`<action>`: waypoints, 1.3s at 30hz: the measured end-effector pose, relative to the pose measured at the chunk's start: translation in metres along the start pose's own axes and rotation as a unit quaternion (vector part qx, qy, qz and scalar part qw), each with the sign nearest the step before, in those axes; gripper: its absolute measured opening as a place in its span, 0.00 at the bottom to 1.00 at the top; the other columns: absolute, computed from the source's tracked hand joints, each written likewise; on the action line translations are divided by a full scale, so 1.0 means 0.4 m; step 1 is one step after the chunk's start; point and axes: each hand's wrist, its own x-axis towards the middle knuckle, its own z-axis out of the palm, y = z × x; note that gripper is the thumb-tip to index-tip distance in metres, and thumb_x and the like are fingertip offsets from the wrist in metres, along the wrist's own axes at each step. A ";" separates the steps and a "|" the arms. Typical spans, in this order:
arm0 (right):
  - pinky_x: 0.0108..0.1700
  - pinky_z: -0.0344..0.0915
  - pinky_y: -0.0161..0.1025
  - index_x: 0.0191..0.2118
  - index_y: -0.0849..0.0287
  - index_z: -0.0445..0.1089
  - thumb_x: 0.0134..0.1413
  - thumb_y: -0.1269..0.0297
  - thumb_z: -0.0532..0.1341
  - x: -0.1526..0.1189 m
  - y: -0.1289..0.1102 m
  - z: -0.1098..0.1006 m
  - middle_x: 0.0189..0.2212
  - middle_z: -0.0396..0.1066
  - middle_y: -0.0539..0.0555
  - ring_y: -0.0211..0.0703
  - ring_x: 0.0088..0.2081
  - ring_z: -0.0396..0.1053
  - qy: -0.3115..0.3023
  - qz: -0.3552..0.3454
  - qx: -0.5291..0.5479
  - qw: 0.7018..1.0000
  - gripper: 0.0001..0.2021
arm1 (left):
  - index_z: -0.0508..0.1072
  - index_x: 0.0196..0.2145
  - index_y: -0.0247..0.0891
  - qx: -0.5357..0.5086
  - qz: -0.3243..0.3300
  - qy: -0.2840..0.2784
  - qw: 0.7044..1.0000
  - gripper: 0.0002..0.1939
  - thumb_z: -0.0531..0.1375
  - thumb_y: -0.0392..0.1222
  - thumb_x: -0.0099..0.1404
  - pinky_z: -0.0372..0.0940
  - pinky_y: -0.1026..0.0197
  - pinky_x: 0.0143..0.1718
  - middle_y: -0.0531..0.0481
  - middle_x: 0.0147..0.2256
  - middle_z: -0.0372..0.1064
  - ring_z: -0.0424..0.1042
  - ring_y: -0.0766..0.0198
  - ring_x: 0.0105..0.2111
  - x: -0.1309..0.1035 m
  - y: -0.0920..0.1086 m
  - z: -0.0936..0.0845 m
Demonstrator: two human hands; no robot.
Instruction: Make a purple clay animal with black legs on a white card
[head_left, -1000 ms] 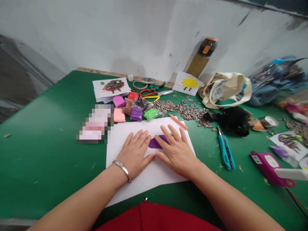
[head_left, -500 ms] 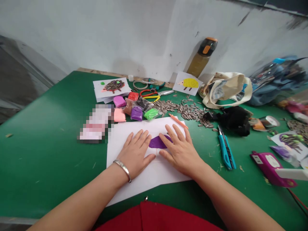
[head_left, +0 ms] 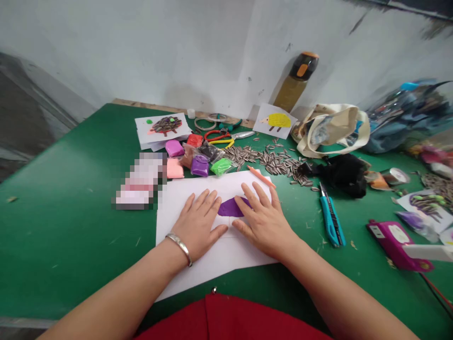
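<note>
Both palms face down on a sheet of white paper (head_left: 208, 278) on the green table. My left hand (head_left: 200, 224), with a silver bangle at the wrist, lies open on the paper's left part, its fingertips beside a flat purple clay shape (head_left: 230, 208). My right hand (head_left: 264, 219) is spread open from the right, its index finger over the right part of the clay and hiding some of it. Thin drawn lines run below the purple shape. An orange stick (head_left: 261, 176) lies along the paper's upper right edge.
Several clay packets (head_left: 200, 165), scissors (head_left: 230, 138) and a heap of sunflower seeds (head_left: 279, 163) lie behind the paper. A blue utility knife (head_left: 331, 219) is at the right, a phone-like blurred object (head_left: 139, 182) at the left. A bottle (head_left: 297, 80) stands by the wall.
The whole view has shifted very slightly. Both hands keep practically the same place and pose on the paper, and nothing has been picked up or let go.
</note>
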 end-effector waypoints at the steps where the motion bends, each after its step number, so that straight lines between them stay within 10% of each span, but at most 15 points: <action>1: 0.63 0.32 0.66 0.64 0.53 0.57 0.63 0.43 0.42 0.001 -0.005 -0.001 0.68 0.45 0.58 0.62 0.67 0.38 0.001 -0.003 0.004 1.000 0.31 | 0.58 0.62 0.32 -0.001 0.001 0.002 1.000 0.32 0.46 0.57 0.69 0.42 0.42 0.64 0.41 0.65 0.49 0.45 0.49 0.66 -0.001 -0.001 0.001; 39: 0.63 0.31 0.68 0.62 0.45 0.59 0.64 0.43 0.42 -0.002 -0.035 -0.014 0.68 0.45 0.54 0.62 0.67 0.37 -0.028 -0.072 0.055 0.995 0.27 | 0.58 0.63 0.34 -0.007 -0.001 0.004 1.000 0.32 0.47 0.56 0.69 0.41 0.43 0.64 0.43 0.65 0.50 0.46 0.49 0.65 0.000 -0.004 0.002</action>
